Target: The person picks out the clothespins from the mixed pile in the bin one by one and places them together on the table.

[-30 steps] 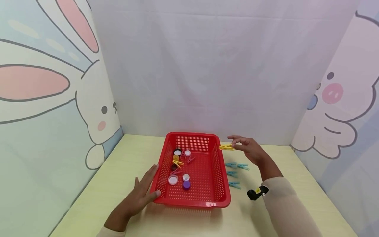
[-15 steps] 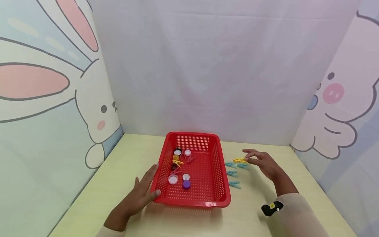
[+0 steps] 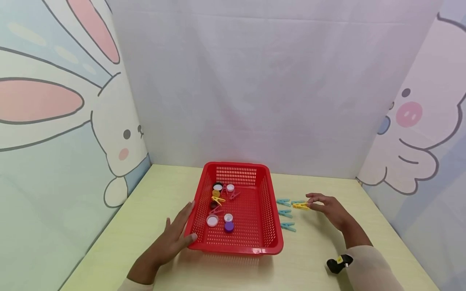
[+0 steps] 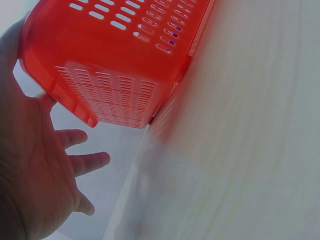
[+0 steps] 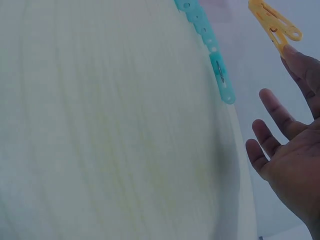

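Observation:
In the head view my right hand pinches a yellow clothespin by one end, above the table right of the basket. The right wrist view shows that yellow clothespin between thumb and finger, with the other fingers spread. Several teal clothespins lie beside the basket, one partly hidden behind the yellow one. My left hand rests against the left rim of the red basket, fingers straight. In the left wrist view the left hand touches the basket's rim from outside.
Inside the basket lie several bottle caps, among them a purple cap and a white cap, with pink clothespins and another yellow clothespin. A pale wall stands behind the table.
My right hand has carried the yellow clothespin from beside the basket's right rim rightward and down toward the teal clothespins. The left hand and the basket have stayed in place.

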Available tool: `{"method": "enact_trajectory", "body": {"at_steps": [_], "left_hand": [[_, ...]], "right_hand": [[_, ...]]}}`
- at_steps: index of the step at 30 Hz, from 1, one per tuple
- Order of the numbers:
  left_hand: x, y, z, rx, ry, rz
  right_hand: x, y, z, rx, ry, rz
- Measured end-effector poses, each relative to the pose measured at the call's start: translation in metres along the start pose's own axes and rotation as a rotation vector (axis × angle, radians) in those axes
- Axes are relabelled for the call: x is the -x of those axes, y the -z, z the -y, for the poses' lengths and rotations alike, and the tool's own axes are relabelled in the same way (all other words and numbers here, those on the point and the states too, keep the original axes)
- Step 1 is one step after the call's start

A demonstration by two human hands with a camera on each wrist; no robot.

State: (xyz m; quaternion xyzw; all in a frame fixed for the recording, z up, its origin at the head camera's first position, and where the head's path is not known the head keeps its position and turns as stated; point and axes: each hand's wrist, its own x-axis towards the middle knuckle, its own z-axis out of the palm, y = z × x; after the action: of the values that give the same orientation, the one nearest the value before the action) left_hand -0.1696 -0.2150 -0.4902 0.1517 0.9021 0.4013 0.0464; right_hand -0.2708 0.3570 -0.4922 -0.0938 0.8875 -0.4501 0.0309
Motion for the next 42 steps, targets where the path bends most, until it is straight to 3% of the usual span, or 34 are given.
{"method": "enact_trajectory", "body": {"at_steps": [4,9,13,22,35,42], "left_hand": [[0.0,-0.001,0.002,0.005,-0.012,-0.012],[0.0,-0.003,0.003,0.007,-0.02,-0.018],[0.0,-0.001,0.001,0.006,-0.014,-0.012],[0.0,-0.001,0.001,0.012,-0.016,-0.012],[0.001,-0.004,0.004,0.034,-0.058,-0.028],[0.002,-0.004,0.004,0.037,-0.051,-0.029]], "right_hand": [[0.001,-0.002,-0.003,0.019,-0.032,-0.015],[0.003,-0.004,-0.009,-0.048,-0.089,-0.024],[0.005,-0.005,-0.014,-0.094,-0.089,-0.041],[0.007,-0.011,-0.021,-0.072,-0.114,-0.094],[0.008,-0.016,-0.026,-0.035,-0.127,-0.109],[0.01,-0.018,-0.025,-0.017,-0.066,-0.098]]}}
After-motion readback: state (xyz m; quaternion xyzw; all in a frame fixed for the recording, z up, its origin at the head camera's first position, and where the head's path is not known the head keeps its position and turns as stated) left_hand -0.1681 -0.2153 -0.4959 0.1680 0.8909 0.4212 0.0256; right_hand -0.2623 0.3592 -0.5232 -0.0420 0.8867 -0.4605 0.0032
